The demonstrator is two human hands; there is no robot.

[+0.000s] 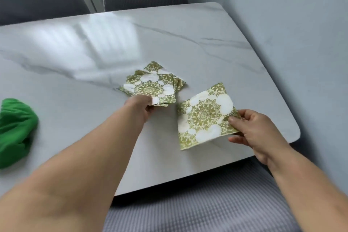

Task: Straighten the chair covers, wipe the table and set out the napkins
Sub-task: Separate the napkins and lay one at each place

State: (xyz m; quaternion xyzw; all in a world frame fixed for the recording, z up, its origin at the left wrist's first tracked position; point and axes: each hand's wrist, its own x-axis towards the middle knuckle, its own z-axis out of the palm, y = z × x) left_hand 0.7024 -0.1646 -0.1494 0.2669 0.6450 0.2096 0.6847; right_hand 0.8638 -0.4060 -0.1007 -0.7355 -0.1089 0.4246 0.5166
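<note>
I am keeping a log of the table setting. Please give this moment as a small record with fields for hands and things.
left hand: pinches the near edge of the napkin pile
right hand: pinches the right corner of the single napkin
napkin pile: fanned, on the marble table
single napkin: right of the pile, apart from it
green cloth: bunched on the table, far left
near chair: grey ribbed cover

soft, even daylight, bright with no hard shadows. a striped glare [98, 43] washes the marble table [188, 43] beyond the left hand [140, 105]. the whole frame is slightly soft. wide-angle distortion curves the table edge right of the right hand [254, 132].
</note>
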